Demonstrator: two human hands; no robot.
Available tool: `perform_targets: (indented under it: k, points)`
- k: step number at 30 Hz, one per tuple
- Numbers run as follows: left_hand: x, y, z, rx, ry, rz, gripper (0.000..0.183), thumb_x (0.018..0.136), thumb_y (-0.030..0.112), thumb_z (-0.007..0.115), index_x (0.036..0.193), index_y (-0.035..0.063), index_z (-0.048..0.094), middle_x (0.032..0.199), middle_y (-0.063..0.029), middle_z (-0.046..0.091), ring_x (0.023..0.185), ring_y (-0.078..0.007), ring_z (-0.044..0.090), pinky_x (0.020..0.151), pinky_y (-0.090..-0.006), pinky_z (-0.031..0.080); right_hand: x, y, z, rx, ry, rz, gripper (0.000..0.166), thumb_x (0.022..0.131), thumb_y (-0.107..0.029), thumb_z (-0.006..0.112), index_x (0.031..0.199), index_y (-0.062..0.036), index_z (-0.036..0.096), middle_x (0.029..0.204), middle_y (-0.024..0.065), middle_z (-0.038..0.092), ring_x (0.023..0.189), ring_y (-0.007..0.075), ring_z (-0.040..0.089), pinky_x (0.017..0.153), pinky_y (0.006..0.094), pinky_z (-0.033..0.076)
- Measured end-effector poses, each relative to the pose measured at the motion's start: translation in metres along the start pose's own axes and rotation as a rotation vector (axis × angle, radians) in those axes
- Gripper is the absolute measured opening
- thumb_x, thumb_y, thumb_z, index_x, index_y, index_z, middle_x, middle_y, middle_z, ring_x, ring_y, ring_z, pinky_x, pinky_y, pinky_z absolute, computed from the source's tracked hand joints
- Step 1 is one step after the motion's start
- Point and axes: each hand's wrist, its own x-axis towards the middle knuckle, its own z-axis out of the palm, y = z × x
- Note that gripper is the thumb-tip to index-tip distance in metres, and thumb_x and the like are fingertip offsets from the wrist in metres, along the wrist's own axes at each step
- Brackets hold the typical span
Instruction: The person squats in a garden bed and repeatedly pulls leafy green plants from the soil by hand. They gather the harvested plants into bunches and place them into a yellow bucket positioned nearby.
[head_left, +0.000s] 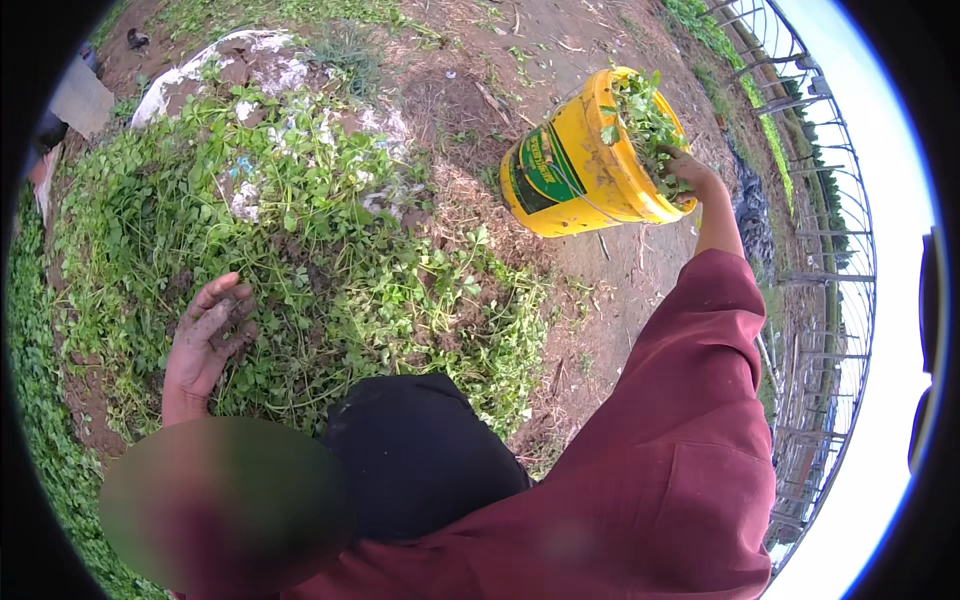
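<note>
A yellow plastic bucket (577, 157) with a green and black printed label stands on the ground to the right, looking tilted in this wide view. Leafy green plants (637, 112), perhaps celery or parsley seedlings, fill its mouth. At that mouth is my right hand (694, 176), its fingers against the greens inside the rim; whether they grip any is partly hidden. Soil coats my left hand (210, 326), which is held over a wide heap of similar uprooted plants (322, 300). Its fingers are loosely curled and apart, with nothing visible between them.
A soil-covered white sheet or sack (187, 79) lies under the heap's far edge. Growing greenery (45, 390) runs along the left. Dark plastic sheeting (750, 202) and a hoop frame (847, 180) are at the right. Part of another person (56, 124) shows at the far left.
</note>
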Motion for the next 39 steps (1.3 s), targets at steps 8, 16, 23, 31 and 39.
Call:
perform_targets:
  k: [8,16,23,31,39]
  points:
    - [-0.023,-0.029,-0.034,0.045,-0.014,-0.052,0.040,0.088,0.014,0.060,0.127,0.0110,0.051,0.119,-0.0042,0.058,0.108,-0.0173,0.056,0.091,-0.0350,0.047,-0.136,-0.250,-0.041,-0.242,0.754,-0.011,0.040,0.088,-0.029,0.056,0.128,-0.0210,0.052,0.090,0.0120,0.067,0.086,0.0283,0.066,0.073,0.0413,0.050]
    - [-0.022,-0.072,0.009,0.232,-0.179,0.040,0.037,0.086,0.011,0.065,0.121,0.0049,0.056,0.112,-0.0033,0.058,0.106,-0.0133,0.054,0.093,-0.0300,0.045,-0.059,-0.496,0.209,0.340,-0.043,-0.615,0.040,0.076,-0.041,0.067,0.101,-0.0093,0.070,0.095,0.0167,0.068,0.091,0.0274,0.065,0.084,0.0361,0.049]
    - [-0.006,-0.063,0.005,0.244,-0.160,0.089,0.035,0.085,0.010,0.065,0.119,0.0049,0.057,0.112,-0.0035,0.058,0.105,-0.0139,0.054,0.093,-0.0299,0.045,-0.035,-0.531,0.266,0.982,-0.130,-0.496,0.046,0.072,-0.039,0.071,0.104,-0.0048,0.069,0.100,0.0161,0.068,0.097,0.0252,0.065,0.088,0.0330,0.048]
    - [0.049,-0.053,0.023,0.560,-0.082,0.235,0.041,0.085,0.020,0.065,0.123,0.0064,0.055,0.120,-0.0073,0.055,0.109,-0.0186,0.054,0.096,-0.0317,0.043,-0.027,-0.544,0.269,0.629,-0.033,-0.508,0.038,0.071,-0.036,0.072,0.094,-0.0047,0.070,0.091,0.0145,0.070,0.087,0.0249,0.066,0.082,0.0343,0.049]
    - [0.047,-0.058,0.010,0.716,0.029,0.227,0.032,0.085,0.016,0.064,0.115,0.0043,0.059,0.108,-0.0073,0.061,0.104,-0.0187,0.056,0.094,-0.0315,0.042,-0.067,-0.489,0.234,0.804,-0.339,-0.409,0.041,0.079,-0.024,0.069,0.108,0.0047,0.063,0.090,0.0123,0.068,0.068,0.0108,0.058,0.058,0.0261,0.045]
